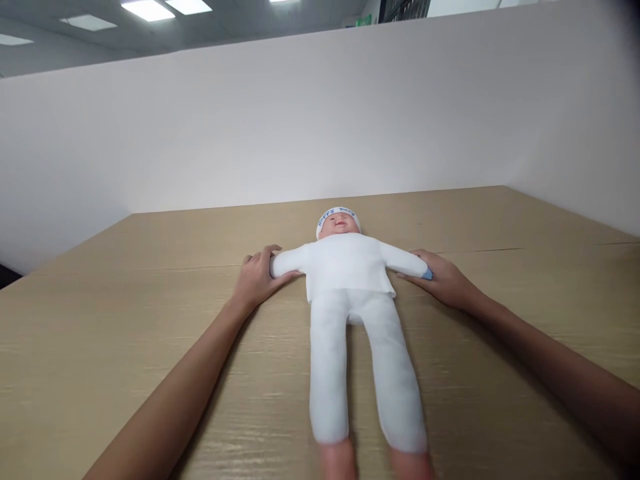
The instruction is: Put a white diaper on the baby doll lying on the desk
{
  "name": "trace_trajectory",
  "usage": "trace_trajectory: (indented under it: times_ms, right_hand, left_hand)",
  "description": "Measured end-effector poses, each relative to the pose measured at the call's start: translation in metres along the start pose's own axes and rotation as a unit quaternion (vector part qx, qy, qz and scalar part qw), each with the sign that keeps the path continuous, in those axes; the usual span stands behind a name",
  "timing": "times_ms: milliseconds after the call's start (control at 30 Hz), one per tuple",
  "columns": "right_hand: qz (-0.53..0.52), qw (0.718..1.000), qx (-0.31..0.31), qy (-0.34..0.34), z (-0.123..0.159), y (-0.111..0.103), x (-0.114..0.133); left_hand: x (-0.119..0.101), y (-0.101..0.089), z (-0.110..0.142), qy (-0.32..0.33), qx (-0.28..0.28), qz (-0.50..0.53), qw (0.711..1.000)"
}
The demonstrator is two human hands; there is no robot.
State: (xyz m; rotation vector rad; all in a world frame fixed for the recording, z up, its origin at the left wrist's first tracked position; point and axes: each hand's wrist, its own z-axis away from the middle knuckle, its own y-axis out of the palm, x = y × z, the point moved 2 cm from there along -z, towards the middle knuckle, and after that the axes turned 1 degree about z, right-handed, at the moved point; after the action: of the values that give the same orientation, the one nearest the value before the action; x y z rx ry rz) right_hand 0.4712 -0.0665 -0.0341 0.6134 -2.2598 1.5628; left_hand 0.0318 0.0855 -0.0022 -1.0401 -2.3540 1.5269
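A baby doll (350, 263) in a white long-sleeved top and white trousers (330, 360) lies on its back, head away from me and arms spread wide. Its white headband (339, 211) carries blue lettering. My left hand (256, 279) is closed around the cuff end of the sleeve on the left. On the other side, my right hand (445, 280) grips the opposite sleeve end, where a small blue patch (427, 274) shows. The doll's hands are hidden. Its bare lower legs (339, 460) run off the bottom edge of the view.
The doll rests on a wood-grain tabletop (150, 320) with thin seams across it. White partition panels (300, 127) rise behind the table and along its sides. Ceiling lights (149, 10) show above the back panel.
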Motion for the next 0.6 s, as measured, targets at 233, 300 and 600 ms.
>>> trace_trajectory:
  times_ms: [233,300,600]
  right_hand:
    - [0.133,0.985,-0.113,-0.015,-0.052,0.019,-0.032]
    - [0.153,0.98,-0.124,-0.015,-0.049,0.02,-0.037]
    - [0.162,0.978,-0.128,-0.04,-0.039,0.016,-0.042]
  left_hand:
    - [0.021,0.018,-0.024,-0.009,-0.046,0.008,0.999]
    - [0.025,0.018,-0.022,-0.01,-0.042,0.009,0.999]
    - [0.034,0.014,-0.019,-0.004,-0.024,0.027,0.999]
